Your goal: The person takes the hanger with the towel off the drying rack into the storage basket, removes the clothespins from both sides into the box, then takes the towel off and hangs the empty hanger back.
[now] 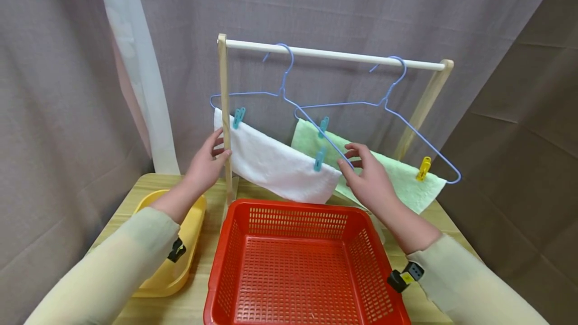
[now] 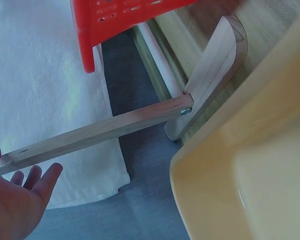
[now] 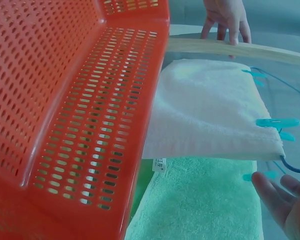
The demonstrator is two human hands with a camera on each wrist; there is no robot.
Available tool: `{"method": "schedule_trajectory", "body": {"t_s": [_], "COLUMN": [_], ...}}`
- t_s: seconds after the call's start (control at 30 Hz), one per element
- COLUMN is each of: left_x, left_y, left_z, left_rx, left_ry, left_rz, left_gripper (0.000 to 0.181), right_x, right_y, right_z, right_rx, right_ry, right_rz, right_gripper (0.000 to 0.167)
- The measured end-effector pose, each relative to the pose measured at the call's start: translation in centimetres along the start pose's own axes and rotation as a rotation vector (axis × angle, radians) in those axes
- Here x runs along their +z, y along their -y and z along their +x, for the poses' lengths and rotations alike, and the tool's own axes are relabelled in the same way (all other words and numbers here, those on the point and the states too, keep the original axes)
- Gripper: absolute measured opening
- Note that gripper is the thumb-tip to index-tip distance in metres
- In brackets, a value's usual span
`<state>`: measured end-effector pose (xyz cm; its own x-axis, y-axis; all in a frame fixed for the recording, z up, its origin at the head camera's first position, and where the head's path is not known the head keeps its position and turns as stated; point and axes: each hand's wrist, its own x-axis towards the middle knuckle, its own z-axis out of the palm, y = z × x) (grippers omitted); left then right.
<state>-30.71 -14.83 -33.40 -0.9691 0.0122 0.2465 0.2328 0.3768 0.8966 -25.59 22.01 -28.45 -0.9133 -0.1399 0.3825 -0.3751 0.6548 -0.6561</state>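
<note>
A white towel (image 1: 280,162) hangs from a blue hanger (image 1: 259,93), held by teal clothespins (image 1: 319,159). Behind it on the right, a green towel (image 1: 397,179) hangs from a second blue hanger (image 1: 420,137), with a teal and a yellow clothespin (image 1: 423,168). My left hand (image 1: 208,162) is at the rack's left wooden post (image 1: 224,89), thumb in front and fingers loosely extended beside it. My right hand (image 1: 370,177) is by the right end of the front hanger, fingers parted and slightly bent; whether it touches the wire is unclear.
A red perforated basket (image 1: 298,275) stands in front of the rack, below the towels. To the left is a yellow basin (image 1: 191,245) on the wooden table (image 1: 207,285). The rack's white rod (image 1: 334,54) spans the top, with grey curtains behind.
</note>
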Motion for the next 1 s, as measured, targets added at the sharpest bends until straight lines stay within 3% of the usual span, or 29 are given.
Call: {"method": "schedule_trajectory", "body": {"t_s": [0.43,0.73,1.0], "left_x": [0.5,0.5,0.5], "left_y": [0.1,0.3,0.5], "left_z": [0.4,0.6,0.7], "left_rx": [0.028,0.032,0.028], "left_ry": [-0.002,-0.003,-0.002], "left_rz": [-0.007,0.024,0.036], "left_gripper": [0.063,0.062,0.062], "right_x": [1.9,2.3,2.5], "right_y": [0.3,0.5,0.7], "right_z": [1.9,2.3,2.6], "right_rx": [-0.011,-0.123,-0.127], "right_ry": [-0.007,-0.107,-0.146], "right_rz": [-0.03,-0.185,-0.184], "right_gripper": [0.045,0.037,0.033]}}
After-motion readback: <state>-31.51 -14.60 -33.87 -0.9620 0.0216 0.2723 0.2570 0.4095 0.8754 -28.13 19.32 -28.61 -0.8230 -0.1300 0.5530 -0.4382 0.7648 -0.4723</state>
